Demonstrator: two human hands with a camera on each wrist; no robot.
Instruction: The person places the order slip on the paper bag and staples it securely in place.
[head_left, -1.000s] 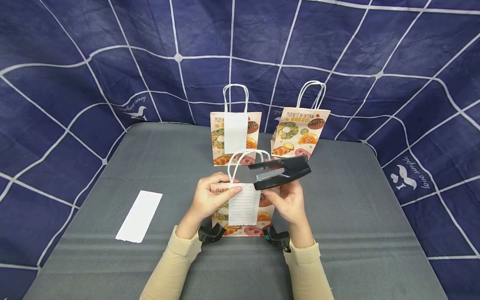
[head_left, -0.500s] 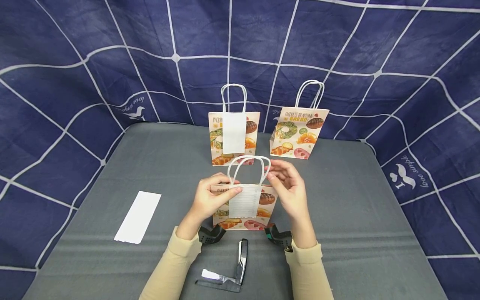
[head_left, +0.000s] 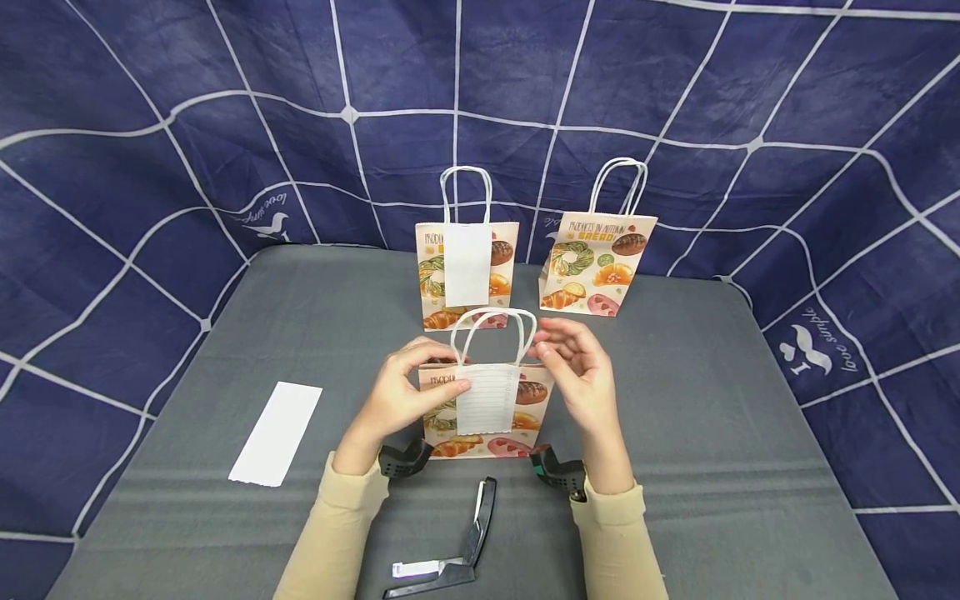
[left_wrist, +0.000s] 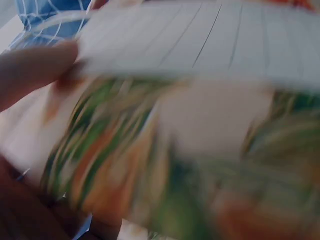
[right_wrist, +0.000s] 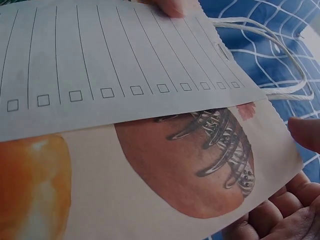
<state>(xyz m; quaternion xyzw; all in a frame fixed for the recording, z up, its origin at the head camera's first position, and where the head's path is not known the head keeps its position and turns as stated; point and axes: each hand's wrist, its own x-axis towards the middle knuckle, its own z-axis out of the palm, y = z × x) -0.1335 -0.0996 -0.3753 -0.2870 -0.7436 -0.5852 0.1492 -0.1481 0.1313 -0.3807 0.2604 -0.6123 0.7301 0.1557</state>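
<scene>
The left forearm point(head_left: 330, 533) is slanting in from seven o'clock, and the left hand point(head_left: 397, 387) is pinching, its thumb pointing toward two o'clock and its fingers bending round on the far side. The right forearm point(head_left: 617, 542) is leaning from five o'clock toward eleven, while the right hand point(head_left: 585, 371) is holding its thumb apart from loosely bent fingers.

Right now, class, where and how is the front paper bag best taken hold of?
The front paper bag is probably best gripped by both white handles together, from above: they arch upright, close together, over its top edge. The left hand and right hand flank them, leaving their tops uncovered.
</scene>
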